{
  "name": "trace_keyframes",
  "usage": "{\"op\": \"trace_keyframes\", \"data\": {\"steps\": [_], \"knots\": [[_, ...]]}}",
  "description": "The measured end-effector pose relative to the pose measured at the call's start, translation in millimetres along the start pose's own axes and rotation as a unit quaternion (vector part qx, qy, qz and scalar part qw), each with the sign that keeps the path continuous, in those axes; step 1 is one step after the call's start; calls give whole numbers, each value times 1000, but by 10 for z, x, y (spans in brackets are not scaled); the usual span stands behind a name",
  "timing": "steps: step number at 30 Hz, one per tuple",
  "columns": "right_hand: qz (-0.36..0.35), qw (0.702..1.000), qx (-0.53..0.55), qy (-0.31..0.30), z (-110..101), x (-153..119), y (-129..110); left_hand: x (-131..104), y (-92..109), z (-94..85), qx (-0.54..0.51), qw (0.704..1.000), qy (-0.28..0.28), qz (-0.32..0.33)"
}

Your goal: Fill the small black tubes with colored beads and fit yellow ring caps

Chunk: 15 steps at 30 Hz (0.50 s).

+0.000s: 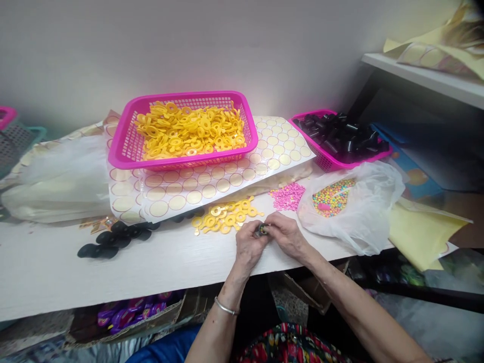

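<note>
Over the table's front edge, my left hand (pixel 248 246) is closed around a small black cylinder (pixel 262 230), its open end facing up. Small coloured specks, seemingly beads, show inside it. The fingers of my right hand (pixel 290 236) are pressed together against the cylinder's rim; anything else between them is hidden. Just beyond my left hand is a loose pile of yellow ring-shaped pieces with short tabs (pixel 227 216). Tiny pink pieces (pixel 288 196) are heaped beyond my right hand. To its right, a clear plastic bag (pixel 363 222) lies open with many-coloured beads (pixel 335 198) in it.
A pink basket (pixel 117 151) of yellow ring pieces stands on sheets of round stickers (pixel 207 191). Farther right, another pink basket (pixel 327 161) holds black cylinders. Several black pieces (pixel 113 239) lie at left. Below the table, a cardboard box (pixel 166 322) contains purple items.
</note>
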State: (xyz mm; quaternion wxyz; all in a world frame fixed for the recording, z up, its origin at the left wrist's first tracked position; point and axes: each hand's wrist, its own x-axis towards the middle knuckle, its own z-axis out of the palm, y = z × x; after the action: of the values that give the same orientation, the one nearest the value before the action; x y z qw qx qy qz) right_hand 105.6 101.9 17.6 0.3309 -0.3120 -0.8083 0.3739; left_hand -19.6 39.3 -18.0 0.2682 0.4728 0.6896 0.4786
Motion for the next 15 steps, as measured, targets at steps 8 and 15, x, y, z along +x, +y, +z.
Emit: {"op": "trace_keyframes", "data": {"steps": [8, 15], "knots": [[80, 955, -284, 24, -129, 314, 391, -8, -24, 19, 4, 1000, 7, -11], [48, 992, -73, 92, -178, 255, -109, -8, 24, -10, 4, 1000, -9, -11]]}}
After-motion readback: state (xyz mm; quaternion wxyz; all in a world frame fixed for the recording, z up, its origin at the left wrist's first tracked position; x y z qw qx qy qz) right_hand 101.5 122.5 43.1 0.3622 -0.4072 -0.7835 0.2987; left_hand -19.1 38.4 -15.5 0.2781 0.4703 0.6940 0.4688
